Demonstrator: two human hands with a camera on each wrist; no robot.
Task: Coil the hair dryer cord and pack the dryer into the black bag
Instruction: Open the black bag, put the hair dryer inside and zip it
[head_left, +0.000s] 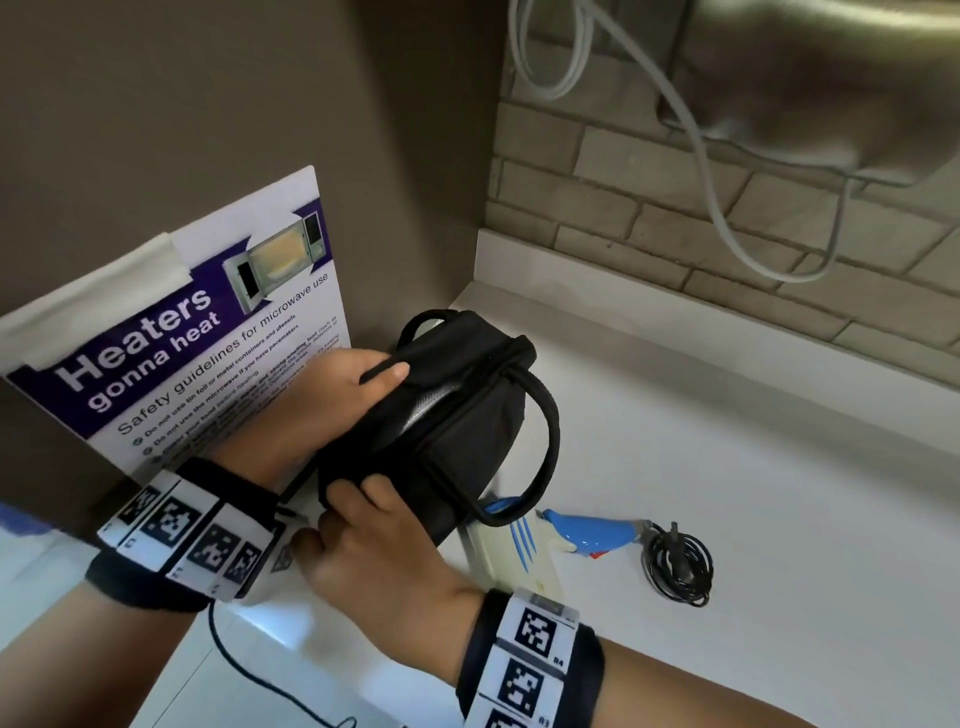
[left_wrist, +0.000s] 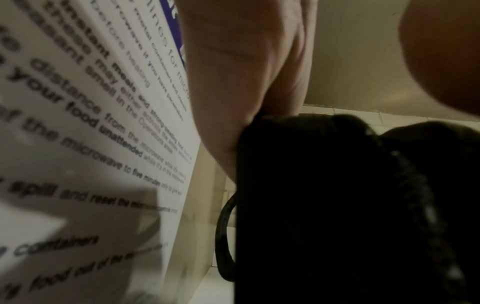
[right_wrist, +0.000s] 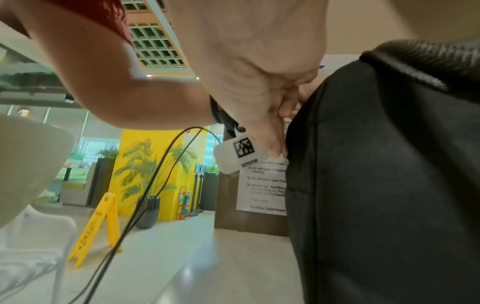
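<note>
The black bag (head_left: 457, 415) is tilted above the white counter (head_left: 727, 467), held by both hands. My left hand (head_left: 363, 384) grips its far upper side, thumb across the top. My right hand (head_left: 358, 499) pinches the bag's near end. A narrow slit along the top shows something grey inside. The hair dryer (head_left: 582, 530), cream with a blue handle, lies on the counter, partly hidden behind the bag. Its black cord (head_left: 680, 564) lies coiled beside it with the plug on top. The wrist views show the bag (left_wrist: 337, 205) against my left palm and the bag (right_wrist: 389, 164) at my right fingers (right_wrist: 275, 139).
A microwave safety poster (head_left: 208, 353) hangs on the brown wall just left of the bag. A white cable (head_left: 727, 218) droops along the brick wall behind. A thin black wire (head_left: 234, 660) trails from my left wristband. The right wrist view shows a yellow floor sign (right_wrist: 98, 226).
</note>
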